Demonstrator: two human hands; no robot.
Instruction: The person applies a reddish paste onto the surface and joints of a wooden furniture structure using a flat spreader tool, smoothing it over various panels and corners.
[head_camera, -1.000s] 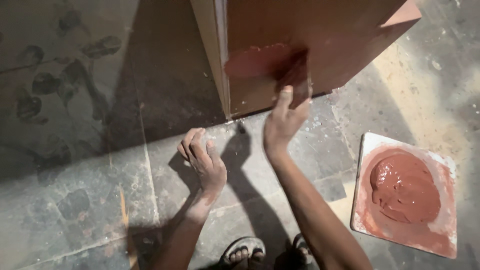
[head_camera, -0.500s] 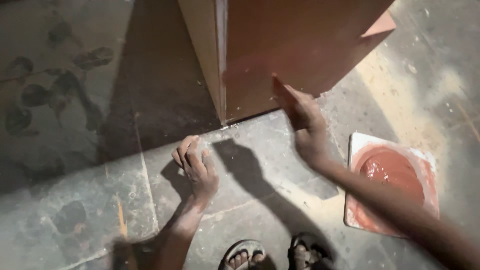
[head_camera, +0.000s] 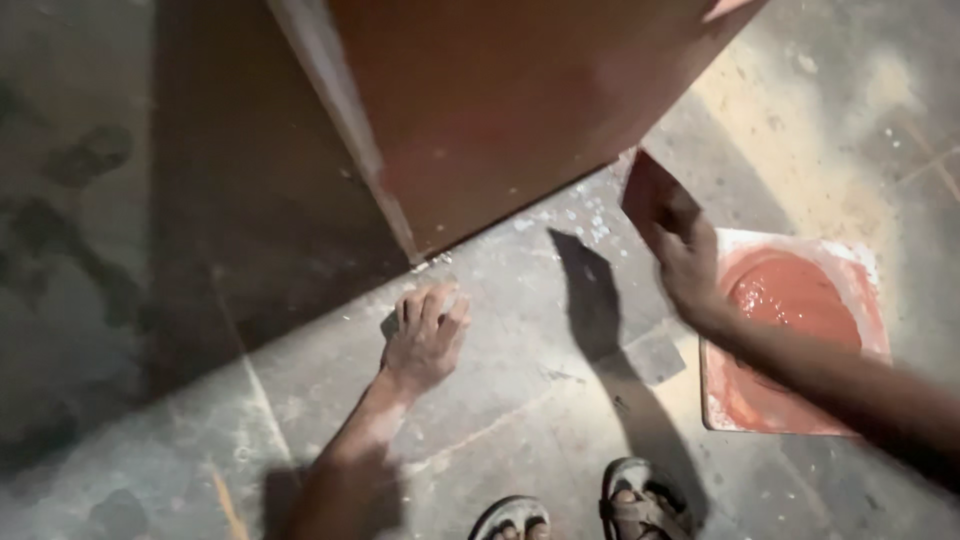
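Right hand (head_camera: 690, 270) clamped on a flat blade (head_camera: 650, 195) smeared red, held between board (head_camera: 500, 110) and tile (head_camera: 870, 290) of red paste (head_camera: 790, 300); left hand (head_camera: 425, 335) well apart, knuckles down on the floor (head_camera: 520, 400), maybe closed on something small, cannot tell. Risk, as judged: paste dripping off the blade onto stone, or the propped hand slipping on grit. Grey stone slabs, dusty, paint-flecked, half in hard sun, half in shadow; sandals (head_camera: 640, 505) at bottom edge.

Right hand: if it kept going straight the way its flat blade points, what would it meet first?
Probably the red-brown painted panel: the right hand aims its spreader blade up-left at the lower edge, though depth is unclear.
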